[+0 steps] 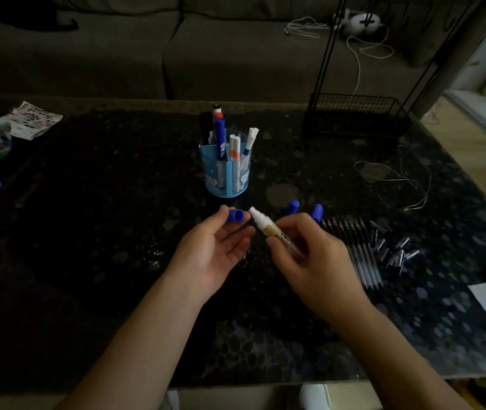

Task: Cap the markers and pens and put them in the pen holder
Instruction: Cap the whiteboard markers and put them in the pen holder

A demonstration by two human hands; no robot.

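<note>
1. A blue pen holder (212, 170) is standing on the dark speckled counter (88, 232) just beyond the hands, with several markers (220, 137) sticking up out of it.
2. Two loose blue caps (292, 207) are sitting near the right hand's far side. A row of dark pens (357, 253) is lying just right of that hand, with a heap of small dark pen caps (392, 250) beside the row.
3. A white cord (395, 176) is trailing across the right of the counter, a black wire rack (357, 113) is standing at the far edge, and printed papers (33, 119) are lying far left.
4. Nothing is sitting between the hands and the holder.
5. The left hand (209, 255) is lying palm up, its grip pinching a blue cap (236, 216) between thumb and forefinger, the open end facing right.
6. The right hand (310, 255) is curling round a white marker (265, 226), its grip holding the barrel and the bare tip pointing up-left, close to the cap's mouth but apart from it.
</note>
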